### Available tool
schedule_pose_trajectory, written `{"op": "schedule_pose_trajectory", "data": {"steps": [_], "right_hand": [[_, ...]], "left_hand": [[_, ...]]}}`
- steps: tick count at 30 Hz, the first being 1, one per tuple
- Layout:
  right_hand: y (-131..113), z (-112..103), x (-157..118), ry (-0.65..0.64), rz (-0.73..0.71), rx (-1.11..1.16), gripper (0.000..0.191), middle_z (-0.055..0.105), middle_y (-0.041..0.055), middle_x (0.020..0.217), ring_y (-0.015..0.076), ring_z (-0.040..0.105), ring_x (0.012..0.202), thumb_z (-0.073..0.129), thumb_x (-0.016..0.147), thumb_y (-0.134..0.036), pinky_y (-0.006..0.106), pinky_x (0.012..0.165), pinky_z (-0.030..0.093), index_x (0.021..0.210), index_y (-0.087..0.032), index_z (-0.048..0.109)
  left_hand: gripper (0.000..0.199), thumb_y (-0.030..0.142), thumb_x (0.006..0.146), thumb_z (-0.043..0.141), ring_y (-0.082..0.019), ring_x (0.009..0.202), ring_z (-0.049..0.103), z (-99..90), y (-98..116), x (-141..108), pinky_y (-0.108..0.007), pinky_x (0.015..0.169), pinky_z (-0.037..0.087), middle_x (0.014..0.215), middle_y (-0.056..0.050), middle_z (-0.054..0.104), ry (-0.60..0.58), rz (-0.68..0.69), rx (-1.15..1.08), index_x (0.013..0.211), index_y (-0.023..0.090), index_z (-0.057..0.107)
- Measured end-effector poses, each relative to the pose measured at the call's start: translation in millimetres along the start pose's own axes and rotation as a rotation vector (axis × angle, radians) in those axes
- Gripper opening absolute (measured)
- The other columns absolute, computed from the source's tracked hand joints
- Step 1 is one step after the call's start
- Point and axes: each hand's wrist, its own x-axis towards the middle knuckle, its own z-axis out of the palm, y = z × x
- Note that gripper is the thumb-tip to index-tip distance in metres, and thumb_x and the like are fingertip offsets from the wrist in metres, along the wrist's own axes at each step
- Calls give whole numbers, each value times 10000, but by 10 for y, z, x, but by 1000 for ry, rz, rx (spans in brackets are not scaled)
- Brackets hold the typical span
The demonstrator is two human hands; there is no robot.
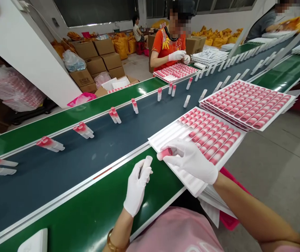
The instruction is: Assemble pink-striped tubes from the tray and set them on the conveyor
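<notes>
My left hand (138,182), in a white glove, grips a small whitish tube (147,162) above the green table strip (100,210). Held between the thumb and fingers of my gloved right hand (189,159) is a pink-and-white tube (165,154), lying roughly level over the left edge of a white tray (159,134). Rows of pink-and-white tubes (214,134) fill the right and far part of that tray, while grooves show bare near my right hand. The two hands are apart, with the held tubes close to each other.
Pink-and-white tubes (84,130) and whitish tubes (187,101) stand along a dark conveyor belt (108,154). A stack of filled trays (247,103) sits at the right. Across the belt, a person in orange (163,49) works at another tray (176,72). A white object (35,241) lies at lower left.
</notes>
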Motion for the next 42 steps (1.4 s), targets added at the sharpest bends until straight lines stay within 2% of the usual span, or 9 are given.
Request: {"op": "schedule_pose_trajectory", "data": {"steps": [6, 12, 19, 25, 28, 31, 33, 36, 42], "right_hand": [[-215, 233, 62, -99, -203, -238, 140, 589, 18, 955, 135, 556, 868, 560, 947, -58, 242, 742, 436, 880, -177, 590], [-229, 299, 88, -121, -226, -292, 119, 550, 12, 915, 143, 542, 816, 576, 946, -70, 262, 708, 400, 909, -182, 560], [-245, 365, -11, -46, -154, -302, 139, 559, 3, 858, 136, 539, 770, 527, 974, -104, 276, 672, 392, 867, -192, 533], [-310, 405, -36, 109, -38, -378, 239, 513, -22, 698, 121, 453, 622, 657, 864, -174, 282, 585, 322, 673, -181, 514], [-326, 293, 11, 22, 32, -211, 163, 550, -24, 782, 129, 512, 705, 771, 801, -251, 264, 646, 368, 816, -177, 626], [-313, 171, 60, -165, 5, -5, 223, 557, -28, 863, 122, 542, 810, 761, 817, -160, 234, 758, 403, 1017, -195, 669], [-299, 141, 74, -182, 26, 40, 130, 532, -42, 794, 99, 518, 749, 701, 839, -72, 208, 708, 385, 902, -182, 678], [-280, 176, 63, -97, 42, 2, 154, 461, -57, 688, 83, 454, 652, 723, 798, -50, 202, 618, 331, 736, -159, 633], [-238, 262, 31, -81, 49, -42, 169, 464, -51, 693, 77, 442, 640, 681, 804, -36, 197, 592, 300, 721, -160, 604]], "left_hand": [[365, 438, 932, 603, -201, 1002, 591, -39, -157, 111, -314, 905, 480, 1179, -63, 641, -87, 163, 1, 1249, 261, 645], [311, 414, 913, 642, -201, 973, 605, -142, -318, 182, -294, 861, 501, 1100, -51, 663, -100, 263, -5, 1184, 272, 702], [304, 425, 899, 659, -214, 930, 645, -148, -368, 160, -320, 832, 541, 1058, -65, 683, -72, 295, -70, 1152, 270, 726], [366, 498, 852, 693, -236, 947, 641, -135, -379, 136, -342, 863, 531, 1038, -81, 678, -40, 380, -28, 1121, 255, 743], [413, 541, 826, 701, -234, 888, 642, -124, -337, 129, -336, 798, 546, 987, -88, 680, -103, 371, -43, 1086, 224, 753], [385, 501, 827, 721, -232, 888, 645, -118, -303, 132, -342, 811, 546, 1004, -89, 698, -124, 312, -61, 1081, 215, 757], [316, 444, 844, 722, -228, 896, 646, -113, -293, 135, -337, 820, 541, 1004, -83, 709, -101, 276, -40, 1059, 217, 769], [292, 439, 846, 719, -236, 890, 646, -98, -281, 127, -339, 806, 539, 953, -81, 718, -71, 257, 10, 1021, 215, 786], [323, 490, 832, 718, -253, 916, 652, -44, -206, 122, -360, 833, 534, 956, -94, 722, -64, 241, 23, 969, 208, 794]]}}
